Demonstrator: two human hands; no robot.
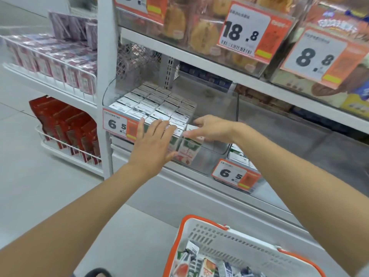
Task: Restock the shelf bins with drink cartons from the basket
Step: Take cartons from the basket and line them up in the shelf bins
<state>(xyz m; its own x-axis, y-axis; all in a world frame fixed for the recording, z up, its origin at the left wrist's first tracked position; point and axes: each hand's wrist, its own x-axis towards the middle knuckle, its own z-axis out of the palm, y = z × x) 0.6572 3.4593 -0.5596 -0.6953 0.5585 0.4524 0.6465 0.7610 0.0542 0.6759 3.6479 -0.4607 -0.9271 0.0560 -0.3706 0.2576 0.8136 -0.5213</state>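
Observation:
A clear plastic shelf bin (215,108) holds several rows of white drink cartons (159,104) packed on its left side. At the front right of that block stands one carton (188,150), and my right hand (211,128) rests on its top with fingers pinching it. My left hand (152,144) is flat and spread, pressing against the bin's clear front wall by the front row. A white basket with orange rim (225,236) sits bottom right, holding several loose cartons (207,266).
A price tag reading 6.5 (117,124) hangs on the bin's left front; a second 6.5 tag (233,174) marks a lower bin to the right. Snack bins fill the shelf above. A wire rack with red packs (67,126) stands to the left.

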